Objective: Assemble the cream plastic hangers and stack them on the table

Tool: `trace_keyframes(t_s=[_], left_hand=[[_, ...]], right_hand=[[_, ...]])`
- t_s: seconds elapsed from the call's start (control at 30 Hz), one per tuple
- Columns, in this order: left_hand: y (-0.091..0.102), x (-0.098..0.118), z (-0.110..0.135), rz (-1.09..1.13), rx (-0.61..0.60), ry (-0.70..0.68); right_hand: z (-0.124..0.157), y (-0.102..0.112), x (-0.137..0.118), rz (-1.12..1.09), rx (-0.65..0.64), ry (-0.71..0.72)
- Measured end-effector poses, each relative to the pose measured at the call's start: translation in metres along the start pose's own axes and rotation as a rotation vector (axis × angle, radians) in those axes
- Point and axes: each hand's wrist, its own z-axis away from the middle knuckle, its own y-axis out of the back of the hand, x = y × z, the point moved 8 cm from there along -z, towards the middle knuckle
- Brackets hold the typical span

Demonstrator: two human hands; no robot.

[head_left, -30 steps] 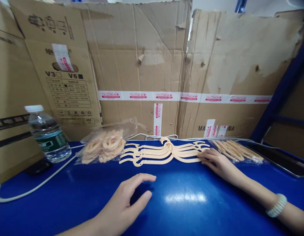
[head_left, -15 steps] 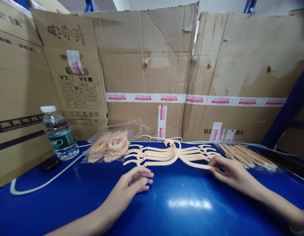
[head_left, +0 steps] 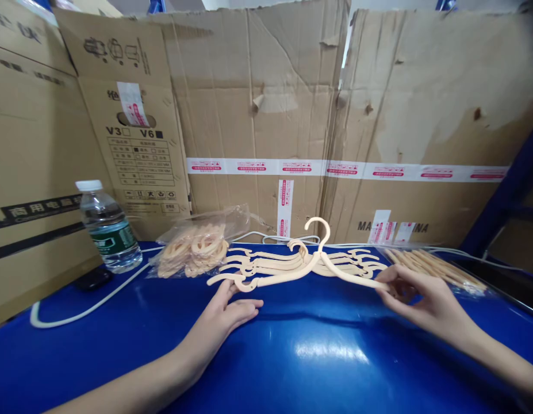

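Note:
A cream plastic clothes hanger (head_left: 287,278) is raised above the blue table, its hook pointing up. My right hand (head_left: 421,299) pinches the hanger's right arm near its end. At the left end my left hand (head_left: 227,313) has hold of the hanger, a finger behind the notched tip, with its thumb stretched out below. The exact contact of the left fingers is partly hidden. Behind the raised hanger lie several similar hangers (head_left: 270,255) in a layered row on the table, their hooks toward the back.
Left of the hangers is a clear plastic bag (head_left: 206,247) of cream oval parts. At the right lies a bag of light sticks (head_left: 438,270). A water bottle (head_left: 113,236), a black object (head_left: 92,280) and a white cable (head_left: 76,319) are at the left. Cardboard (head_left: 257,126) walls the back.
The right hand has lifted the front hanger off the others and its hook has tipped up. My left hand has moved left and up to the hanger's left end.

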Motion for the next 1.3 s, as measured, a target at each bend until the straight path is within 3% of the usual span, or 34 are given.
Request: trace_keyframes(t_s=[0.27, 0.43, 0.53, 0.67, 0.8, 1.0, 1.13, 1.3], left_hand=[[-0.013, 0.000, 0.010, -0.458, -0.151, -0.215], [-0.015, 0.008, 0.013, -0.532, -0.157, -0.241], [-0.010, 0.008, 0.008, -0.498, -0.095, -0.200], [-0.004, 0.008, 0.004, -0.434, -0.042, -0.173], [-0.004, 0.008, 0.004, -0.424, -0.046, -0.161], [-0.006, 0.009, 0.005, -0.432, -0.046, -0.156], [-0.005, 0.008, 0.005, -0.427, -0.030, -0.145], [-0.005, 0.006, 0.004, -0.383, -0.015, -0.147]], right_hand=[[0.011, -0.032, -0.032, -0.084, -0.193, 0.023], [0.011, -0.037, -0.042, -0.101, -0.284, 0.068], [0.009, -0.034, -0.050, -0.055, -0.244, 0.196], [0.012, -0.028, -0.060, 0.164, -0.128, 0.354], [0.021, -0.025, -0.062, 0.310, -0.042, 0.420], [0.026, -0.024, -0.055, 0.343, 0.020, 0.375], [0.021, -0.018, -0.061, 0.141, 0.078, 0.292], [0.013, -0.016, -0.040, -0.258, 0.117, -0.034]])
